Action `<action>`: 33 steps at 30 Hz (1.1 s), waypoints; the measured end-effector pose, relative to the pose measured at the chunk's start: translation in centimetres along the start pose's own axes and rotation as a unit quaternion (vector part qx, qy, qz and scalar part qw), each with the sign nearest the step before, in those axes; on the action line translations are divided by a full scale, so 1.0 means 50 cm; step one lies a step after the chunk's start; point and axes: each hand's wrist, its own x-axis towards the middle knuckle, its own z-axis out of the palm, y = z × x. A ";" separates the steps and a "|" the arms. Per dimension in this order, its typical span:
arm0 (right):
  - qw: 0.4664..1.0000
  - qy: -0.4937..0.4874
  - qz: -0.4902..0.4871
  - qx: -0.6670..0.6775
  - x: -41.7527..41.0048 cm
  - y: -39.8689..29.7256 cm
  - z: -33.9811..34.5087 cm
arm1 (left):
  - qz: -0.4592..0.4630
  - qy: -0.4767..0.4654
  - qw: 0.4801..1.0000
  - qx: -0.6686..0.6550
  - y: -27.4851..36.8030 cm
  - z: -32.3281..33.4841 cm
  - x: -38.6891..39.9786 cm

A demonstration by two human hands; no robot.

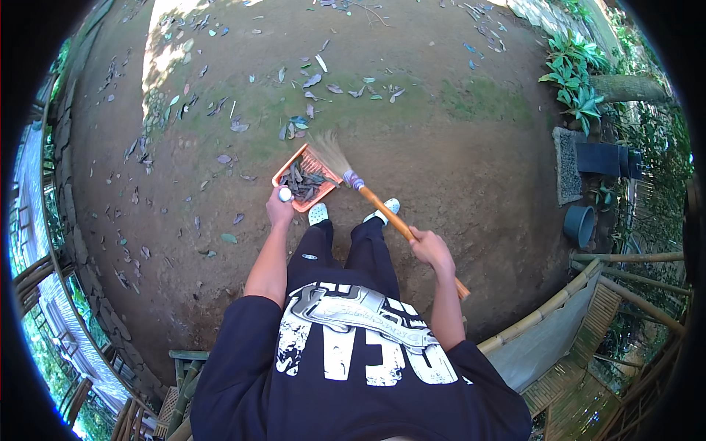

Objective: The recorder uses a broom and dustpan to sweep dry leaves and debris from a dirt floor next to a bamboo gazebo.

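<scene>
My left hand [279, 207] is closed around the white-tipped handle of an orange plastic dustpan [325, 191], which is just in front of my feet. A heap of dry brown leaves [300, 182] lies in the pan. Across to the right, my right hand [432, 249] grips the wooden handle of a broom [384, 210]. The broom's pale bristles fan out beside the pan's far right edge, over the bare soil. Beyond the pan lies a small cluster of fallen leaves [294, 127].
Loose leaves lie scattered ahead and to the left. At the right stand a grey-blue plastic pot [578, 226], a rough grey slab [567, 166] and a leafy plant [573, 82]. Bamboo furniture [543, 311] is near my right side, with a bamboo frame [189, 355] at lower left.
</scene>
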 end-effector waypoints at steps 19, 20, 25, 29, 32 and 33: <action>0.999 -0.033 0.028 0.014 -0.085 -0.041 -0.048 | -0.006 -0.009 1.000 0.000 0.015 -0.009 -0.003; 0.995 -0.062 0.037 0.071 -0.102 -0.029 -0.073 | -0.006 -0.008 1.000 -0.021 0.011 -0.013 0.000; 0.967 -0.099 0.058 0.228 -0.149 0.069 -0.135 | 0.005 0.000 0.999 -0.043 0.013 -0.003 0.005; 0.967 -0.051 0.060 0.241 -0.161 0.068 -0.181 | 0.043 0.013 0.996 -0.080 0.018 0.024 0.004; 0.964 -0.012 0.057 0.261 -0.123 0.088 -0.193 | 0.054 0.002 0.991 -0.124 0.043 0.041 0.022; 0.964 -0.011 0.050 0.260 -0.104 0.096 -0.195 | 0.056 0.009 0.990 -0.126 0.042 0.046 0.036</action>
